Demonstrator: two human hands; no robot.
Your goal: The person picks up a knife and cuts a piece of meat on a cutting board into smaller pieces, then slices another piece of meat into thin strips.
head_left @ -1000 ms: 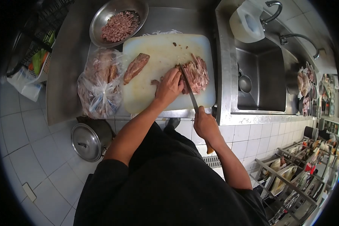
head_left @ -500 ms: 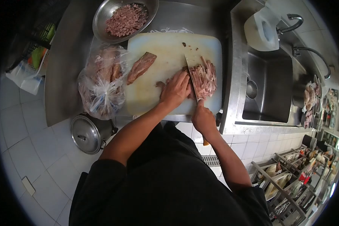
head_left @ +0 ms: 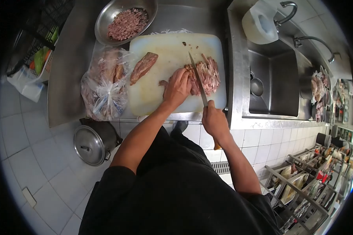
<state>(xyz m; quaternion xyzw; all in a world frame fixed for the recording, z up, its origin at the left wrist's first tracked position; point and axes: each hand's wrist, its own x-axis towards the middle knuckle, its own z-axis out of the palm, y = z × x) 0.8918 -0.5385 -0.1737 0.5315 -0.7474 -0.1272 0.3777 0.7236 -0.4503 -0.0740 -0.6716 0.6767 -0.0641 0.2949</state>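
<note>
My right hand (head_left: 215, 120) is wrapped round the handle of a kitchen knife (head_left: 201, 87), whose blade points away from me across the meat. My left hand (head_left: 177, 89) presses on a piece of meat on the white cutting board (head_left: 149, 100), fingers bent beside the blade; the palm hides most of that piece. Right of the blade lie thin meat strips (head_left: 211, 76), bunched together. One uncut chunk of meat (head_left: 144, 67) rests on the board's left side.
A steel bowl (head_left: 100, 23) of diced meat (head_left: 126, 24) stands beyond the board. Left is a knotted plastic bag (head_left: 106, 88) of meat. A sink (head_left: 276, 82) with a plastic jug (head_left: 259, 27) lies right. On the floor stands a lidded pot (head_left: 88, 143).
My right hand has drawn the knife back toward me, and the blade now lies across the strips. My left hand stays on the meat. The whole view has shifted slightly.
</note>
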